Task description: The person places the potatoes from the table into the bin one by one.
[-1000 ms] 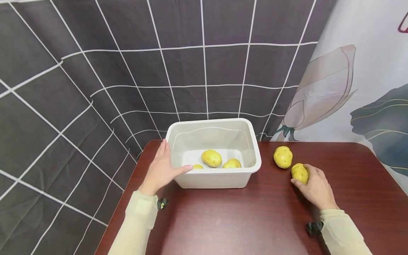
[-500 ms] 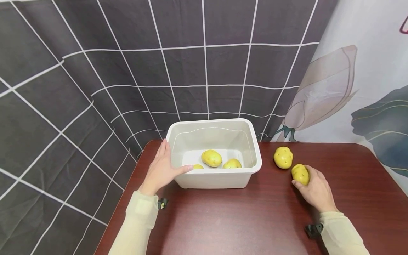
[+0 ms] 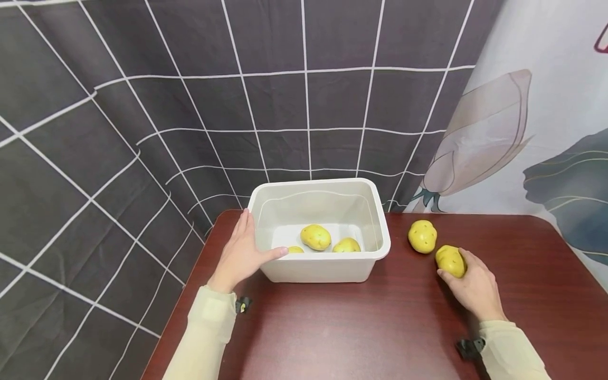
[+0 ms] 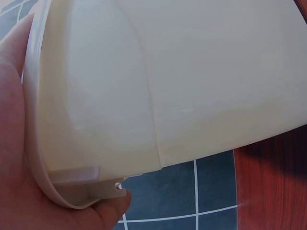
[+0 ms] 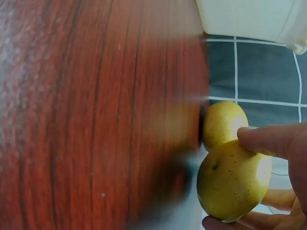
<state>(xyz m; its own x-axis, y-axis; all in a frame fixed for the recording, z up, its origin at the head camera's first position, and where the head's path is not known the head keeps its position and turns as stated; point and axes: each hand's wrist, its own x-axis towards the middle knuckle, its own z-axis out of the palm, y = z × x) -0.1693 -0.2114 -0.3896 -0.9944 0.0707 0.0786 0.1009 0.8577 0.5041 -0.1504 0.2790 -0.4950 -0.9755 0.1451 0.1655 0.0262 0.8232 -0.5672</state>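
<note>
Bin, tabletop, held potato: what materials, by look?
Bin: probably molded plastic, satin; smooth walls, rounded rim.
Tabletop: wood or wood-look laminate, semi-gloss; dark grain streaks, soft glare.
Held potato: real or plastic imitation, can't tell; slightly glossy, speckled yellow skin, bright highlight.

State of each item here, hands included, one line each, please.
Bin: upright on the table, uncovered.
Left potato in bin: mostly hidden by bin's front.
Middle potato in bin: lying, fully visible.
Right potato in bin: lower edge hidden.
Loose potato: on the table, ungripped.
Held potato: gripped by right hand; unclear whether lifted.
Right hand: gripping held potato.
Left hand: touching bin, thumb over rim.
Dark curtain: hanging.
</note>
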